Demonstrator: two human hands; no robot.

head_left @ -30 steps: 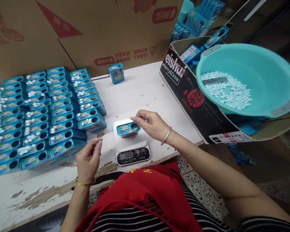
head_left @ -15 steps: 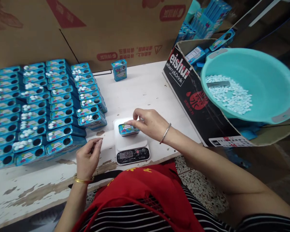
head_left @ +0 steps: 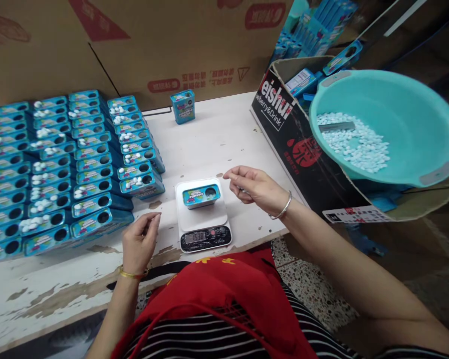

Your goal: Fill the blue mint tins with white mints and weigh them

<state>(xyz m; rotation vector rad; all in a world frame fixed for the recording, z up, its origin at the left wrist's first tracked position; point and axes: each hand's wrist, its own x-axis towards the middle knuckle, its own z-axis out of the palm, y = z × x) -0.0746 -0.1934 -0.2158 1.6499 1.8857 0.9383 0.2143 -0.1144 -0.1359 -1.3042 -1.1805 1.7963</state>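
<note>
On the white kitchen scale (head_left: 205,219) stands a blue candy tin (head_left: 201,195), its round top hole facing up. The display shows digits that look like 1538. Just right of the tin, apart from it, my right hand (head_left: 256,189) hovers with curled fingers and thumb against the forefinger. A pale spot shows inside those fingers, too small to name. My left hand (head_left: 140,242) is closed at the table's front, left of the scale, with nothing visible in it. Rows of similar tins (head_left: 93,197) fill the left side, many with white candies on top.
Another blue tin (head_left: 183,106) stands at the back by a large cardboard box (head_left: 134,55). On the right, a turquoise basin (head_left: 407,114) with white candies (head_left: 362,149) and a metal scoop (head_left: 336,127) rests on a black printed carton (head_left: 284,134) containing blue tins.
My right hand has moved right, off the tin, so its hole now shows. The scale's last digits have changed. My left hand is almost still.
</note>
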